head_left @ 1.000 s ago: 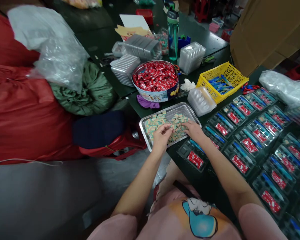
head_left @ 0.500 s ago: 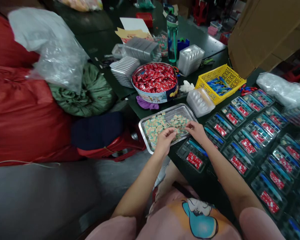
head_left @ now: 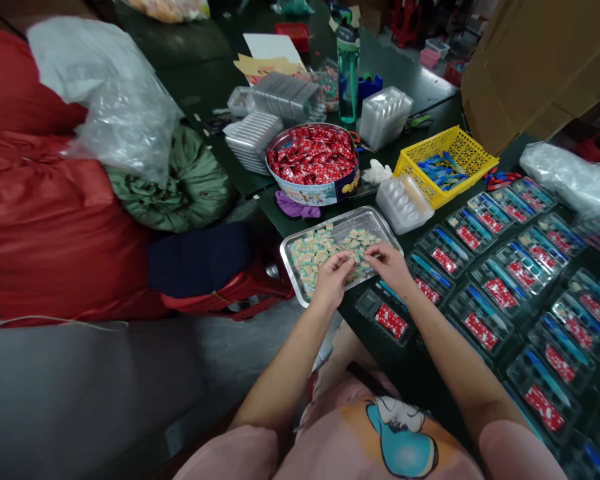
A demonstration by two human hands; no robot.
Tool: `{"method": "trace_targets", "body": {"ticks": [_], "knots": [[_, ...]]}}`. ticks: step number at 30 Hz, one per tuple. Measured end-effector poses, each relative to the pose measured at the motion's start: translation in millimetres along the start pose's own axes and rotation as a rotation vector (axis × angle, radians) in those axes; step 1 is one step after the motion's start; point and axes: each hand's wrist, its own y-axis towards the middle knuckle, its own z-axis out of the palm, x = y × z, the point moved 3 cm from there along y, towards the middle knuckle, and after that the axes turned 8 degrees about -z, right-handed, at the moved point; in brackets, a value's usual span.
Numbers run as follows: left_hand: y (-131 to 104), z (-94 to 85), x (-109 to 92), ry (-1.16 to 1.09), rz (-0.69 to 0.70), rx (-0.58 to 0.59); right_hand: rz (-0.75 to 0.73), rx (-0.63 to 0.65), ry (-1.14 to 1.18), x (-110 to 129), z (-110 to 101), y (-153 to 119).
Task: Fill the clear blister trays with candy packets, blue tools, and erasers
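Note:
A shallow metal tray (head_left: pixel 292 275) holds many small cream-and-green block pieces (head_left: pixel 311 252). Over its near side, my left hand (head_left: pixel 334 275) pinches one or more of these small pieces between thumb and fingers. Close beside it on the right, my right hand (head_left: pixel 386 264) is also closed in a pinch, its fingertips at the pieces. Whatever sits between the right fingertips is too small to make out. Just right of the tray lies a clear blister tray (head_left: pixel 370 303) with a red patterned packet (head_left: pixel 391 321) and a blue pen in it, partly behind my right wrist.
Rows of similar filled blister trays (head_left: pixel 500 292) cover the right side. Behind the tray stand a round tin (head_left: pixel 305 195) of red packets, a yellow basket (head_left: pixel 437 199) with blue pens, stacked clear trays (head_left: pixel 403 205) and a bottle (head_left: pixel 347 83). Red sacks (head_left: pixel 55 233) are at left.
My right hand has moved slightly left, bringing its fingertips nearer my left hand. The left hand stays over the tray, still pinching. The view has shifted a little.

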Motion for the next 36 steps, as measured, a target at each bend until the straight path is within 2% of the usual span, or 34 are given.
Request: {"method": "trace_targets", "body": {"ticks": [4,8,12,20,24,29,31,36], "knots": [[0,0.3,-1,-0.123,-0.101,0.04,0.037,0.006,0.122,3,3,1],[2,0.0,0,-0.176,-0.169,0.091,0.056,-0.016,0.141,8,3,1],[4,-1.2,1,-0.218,-0.216,0.084,0.068,-0.051,0.182,10,4,1],[1,6.6,2,-0.346,-0.225,0.049,0.051,-0.167,0.059,6,9,-2],[1,10.6,2,-0.384,-0.222,0.036,0.084,-0.22,0.079,9,13,-4],[3,8.3,-2,-0.382,-0.186,-0.034,0.109,-0.377,0.124,4,6,-4],[3,7.9,-2,-0.328,-0.187,-0.028,0.099,-0.369,0.111,3,3,-3],[0,10.4,3,-0.196,-0.155,0.039,0.05,-0.258,0.01,9,2,-5]]}}
